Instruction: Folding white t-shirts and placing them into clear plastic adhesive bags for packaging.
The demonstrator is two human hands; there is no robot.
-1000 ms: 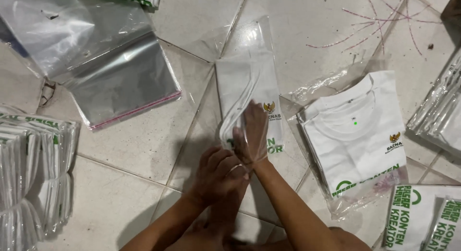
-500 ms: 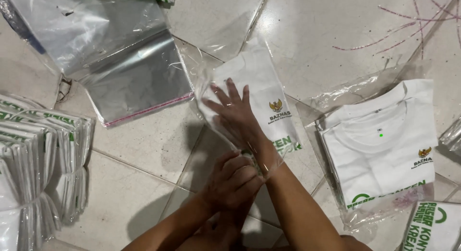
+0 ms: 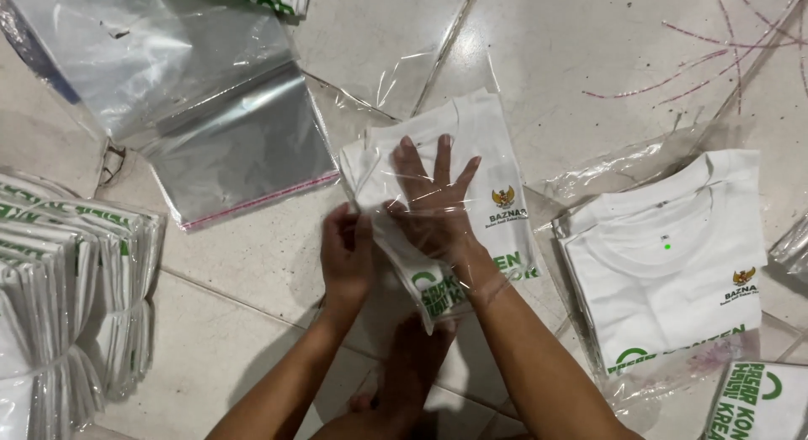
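Two hands worked one folded white shirt on the tiled floor. The right hand lay inside the clear plastic sleeve, fingers spread wide, flattening the shirt. The left hand pinched the sleeve's edge, holding it steady. Beside them lay another bagged shirt, empty bags and a bundled stack.

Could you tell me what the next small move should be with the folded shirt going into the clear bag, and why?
Probably push the folded white shirt with green print deeper into the clear plastic bag. The right hand lies flat on the shirt under the film, the left hand pinches the bag's edge, and the shirt's lower, printed end seems not yet covered.
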